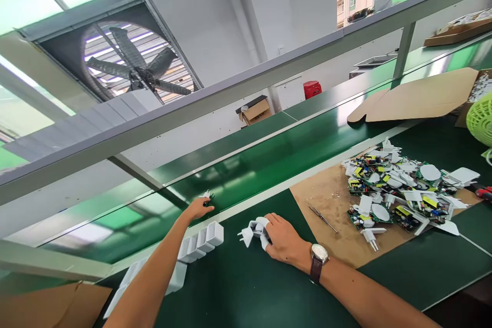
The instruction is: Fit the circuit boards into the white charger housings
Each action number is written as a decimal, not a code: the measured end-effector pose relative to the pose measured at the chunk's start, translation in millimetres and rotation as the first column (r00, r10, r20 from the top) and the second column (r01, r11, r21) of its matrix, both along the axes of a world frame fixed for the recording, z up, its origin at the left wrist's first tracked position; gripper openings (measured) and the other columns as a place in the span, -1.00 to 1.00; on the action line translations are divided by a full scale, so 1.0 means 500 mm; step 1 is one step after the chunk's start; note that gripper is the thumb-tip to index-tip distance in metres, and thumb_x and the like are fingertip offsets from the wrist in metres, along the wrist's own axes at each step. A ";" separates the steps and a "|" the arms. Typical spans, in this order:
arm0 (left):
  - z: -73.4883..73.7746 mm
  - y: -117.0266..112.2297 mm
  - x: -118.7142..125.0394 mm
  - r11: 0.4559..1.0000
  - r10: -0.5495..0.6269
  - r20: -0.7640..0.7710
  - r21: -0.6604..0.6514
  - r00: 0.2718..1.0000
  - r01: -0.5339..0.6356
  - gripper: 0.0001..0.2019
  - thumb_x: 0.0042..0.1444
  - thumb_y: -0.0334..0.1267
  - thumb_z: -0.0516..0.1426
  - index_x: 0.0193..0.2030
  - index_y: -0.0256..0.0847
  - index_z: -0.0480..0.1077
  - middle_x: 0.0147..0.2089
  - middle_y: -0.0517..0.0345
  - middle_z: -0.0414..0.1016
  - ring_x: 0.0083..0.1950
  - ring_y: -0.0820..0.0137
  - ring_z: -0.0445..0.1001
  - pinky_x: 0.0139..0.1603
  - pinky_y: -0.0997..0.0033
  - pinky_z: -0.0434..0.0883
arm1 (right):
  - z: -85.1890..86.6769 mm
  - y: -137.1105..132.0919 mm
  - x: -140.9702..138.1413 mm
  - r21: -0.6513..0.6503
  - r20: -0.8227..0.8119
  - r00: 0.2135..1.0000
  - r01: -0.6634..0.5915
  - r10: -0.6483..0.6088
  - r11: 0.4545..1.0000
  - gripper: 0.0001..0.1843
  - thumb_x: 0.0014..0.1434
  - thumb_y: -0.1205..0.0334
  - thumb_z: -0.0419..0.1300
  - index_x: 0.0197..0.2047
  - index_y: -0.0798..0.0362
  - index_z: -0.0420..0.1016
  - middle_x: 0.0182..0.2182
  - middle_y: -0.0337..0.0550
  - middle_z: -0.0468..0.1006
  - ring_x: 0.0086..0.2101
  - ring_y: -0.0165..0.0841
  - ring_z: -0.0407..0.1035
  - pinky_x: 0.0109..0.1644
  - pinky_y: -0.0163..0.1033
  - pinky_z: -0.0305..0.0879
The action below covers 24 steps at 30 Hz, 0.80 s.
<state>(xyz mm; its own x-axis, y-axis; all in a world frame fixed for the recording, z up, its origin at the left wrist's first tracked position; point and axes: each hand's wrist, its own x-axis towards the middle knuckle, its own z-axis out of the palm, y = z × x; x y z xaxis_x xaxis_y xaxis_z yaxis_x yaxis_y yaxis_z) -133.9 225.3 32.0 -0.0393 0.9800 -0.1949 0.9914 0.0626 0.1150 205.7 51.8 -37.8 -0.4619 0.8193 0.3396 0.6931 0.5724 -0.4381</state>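
Note:
My left hand [198, 208] reaches over the green belt, thumb and fingers apart. At its fingertips is a small white plug piece [208, 195] with prongs; whether they touch cannot be made out. My right hand [282, 238], with white covers on some fingertips, is closed on a white plug housing [249, 233] low over the dark green work surface. Metal prongs stick out of the housing to the left. Between my arms stands a row of white plastic cases [202, 243], open side up, partly hidden by my left forearm.
Tweezers [322, 215] lie on a brown cardboard sheet [307, 192], beside a heap of circuit boards with white plug parts [400, 189]. A cardboard box flap [418, 97] and a green fan [480, 120] are at the right. A grey rail [246, 79] crosses beyond the belt.

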 end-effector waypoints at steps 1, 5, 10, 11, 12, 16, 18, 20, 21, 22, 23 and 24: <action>-0.003 0.001 -0.003 1.000 0.010 -0.009 -0.010 1.000 -0.010 -0.70 0.34 -0.13 0.23 0.08 -0.27 0.47 0.09 0.00 0.54 0.05 0.23 0.56 0.07 0.07 0.55 | 0.001 0.006 0.004 -0.013 0.035 0.998 0.050 -0.049 0.999 -0.81 0.15 0.41 0.22 -0.13 0.10 0.48 -0.10 0.03 0.51 -0.12 -0.16 0.39 0.02 -0.07 0.37; -0.010 0.001 0.002 0.999 0.038 -0.024 -0.017 0.999 -0.038 -0.74 0.35 -0.13 0.22 0.01 -0.29 0.47 -0.03 0.06 0.55 -0.09 0.31 0.57 -0.05 0.19 0.57 | 0.003 0.026 0.025 -0.069 0.069 0.975 0.215 -0.210 0.974 -0.79 0.20 0.16 0.32 -0.19 0.13 0.49 -0.15 0.09 0.50 -0.14 -0.08 0.39 -0.02 0.00 0.36; 0.002 0.006 0.060 0.998 -0.005 0.016 0.062 1.000 0.004 -0.82 0.19 -0.23 0.28 -0.16 -0.28 0.46 -0.13 0.05 0.55 -0.18 0.30 0.56 -0.17 0.32 0.49 | 0.003 0.028 0.038 -0.103 0.091 0.957 0.284 -0.275 0.953 -0.47 0.06 -0.18 0.45 -0.22 0.13 0.49 -0.13 0.13 0.47 -0.13 -0.03 0.38 -0.02 0.03 0.34; 0.006 0.004 0.078 0.996 -0.018 0.026 0.092 0.999 0.016 -0.79 0.13 -0.24 0.28 -0.15 -0.28 0.46 -0.12 0.02 0.55 -0.17 0.26 0.56 -0.18 0.33 0.46 | 0.004 0.027 0.040 -0.102 0.094 0.958 0.279 -0.270 0.955 -0.47 0.08 -0.19 0.44 -0.22 0.13 0.49 -0.13 0.12 0.47 -0.13 -0.03 0.38 -0.02 0.02 0.34; 0.009 -0.001 0.097 0.992 -0.036 0.039 0.119 0.999 0.031 -0.74 0.08 -0.24 0.28 -0.11 -0.28 0.45 -0.10 0.00 0.55 -0.15 0.22 0.56 -0.18 0.32 0.45 | 0.005 0.027 0.042 -0.099 0.098 0.960 0.272 -0.262 0.957 -0.47 0.10 -0.19 0.43 -0.21 0.13 0.49 -0.13 0.12 0.47 -0.13 -0.04 0.38 -0.01 0.02 0.33; 0.004 -0.068 0.173 0.975 -0.180 0.113 0.154 0.977 0.162 -0.53 -0.02 -0.16 0.24 0.06 -0.26 0.43 -0.01 -0.02 0.51 -0.15 0.21 0.55 -0.14 0.30 0.45 | 0.010 0.030 0.049 -0.097 0.033 0.978 0.206 -0.204 0.974 -0.53 0.17 -0.10 0.40 -0.13 0.14 0.48 -0.11 0.08 0.47 -0.12 -0.07 0.37 0.00 -0.01 0.32; -0.007 -0.124 0.203 0.961 -0.261 0.151 0.132 0.953 0.243 -0.51 -0.04 -0.14 0.23 0.06 -0.22 0.45 -0.03 0.03 0.51 -0.21 0.26 0.54 -0.16 0.31 0.46 | 0.012 0.032 0.049 -0.126 -0.101 0.982 0.144 -0.157 0.982 -0.57 0.18 0.02 0.41 -0.05 0.13 0.45 -0.08 0.05 0.47 -0.11 -0.10 0.37 0.00 -0.02 0.33; -0.015 -0.180 0.224 0.947 -0.321 0.186 0.094 0.928 0.309 -0.52 -0.04 -0.15 0.23 0.07 -0.18 0.46 -0.04 0.06 0.53 -0.26 0.28 0.54 -0.18 0.30 0.49 | 0.012 0.034 0.048 -0.176 -0.259 0.958 0.079 -0.123 0.981 -0.52 0.14 0.14 0.42 0.06 0.10 0.41 -0.07 0.00 0.46 -0.09 -0.13 0.37 0.01 -0.05 0.35; -0.017 -0.204 0.231 0.936 -0.351 0.207 0.079 0.913 0.342 -0.51 -0.03 -0.15 0.24 0.10 -0.17 0.46 -0.03 0.04 0.54 -0.25 0.26 0.55 -0.16 0.28 0.51 | 0.011 0.034 0.047 -0.203 -0.321 0.940 0.052 -0.116 0.978 -0.47 0.11 0.18 0.43 0.10 0.09 0.39 -0.06 -0.01 0.46 -0.07 -0.13 0.37 0.03 -0.05 0.35; -0.015 -0.223 0.237 0.922 -0.386 0.229 0.074 0.894 0.379 -0.48 -0.01 -0.15 0.25 0.14 -0.16 0.46 0.01 0.01 0.56 -0.19 0.21 0.58 -0.09 0.23 0.52 | 0.010 0.035 0.046 -0.232 -0.367 0.923 0.027 -0.113 0.972 -0.39 0.08 0.20 0.43 0.15 0.09 0.36 -0.06 -0.02 0.46 -0.06 -0.13 0.37 0.04 -0.05 0.36; -0.011 -0.238 0.243 0.904 -0.425 0.251 0.083 0.869 0.419 -0.45 0.01 -0.14 0.27 0.19 -0.15 0.44 0.07 -0.03 0.56 -0.07 0.13 0.59 0.01 0.15 0.53 | 0.008 0.036 0.046 -0.263 -0.401 0.909 0.004 -0.113 0.965 -0.31 0.04 0.21 0.44 0.21 0.09 0.33 -0.06 -0.03 0.45 -0.06 -0.14 0.37 0.04 -0.05 0.36; -0.005 -0.249 0.247 0.882 -0.469 0.274 0.103 0.840 0.459 -0.42 0.03 -0.14 0.28 0.24 -0.13 0.42 0.16 -0.07 0.55 0.07 0.04 0.57 0.15 0.07 0.49 | 0.006 0.037 0.045 -0.298 -0.425 0.898 -0.021 -0.113 0.954 -0.21 0.02 0.21 0.45 0.27 0.10 0.28 -0.07 -0.04 0.45 -0.08 -0.15 0.37 0.03 -0.05 0.37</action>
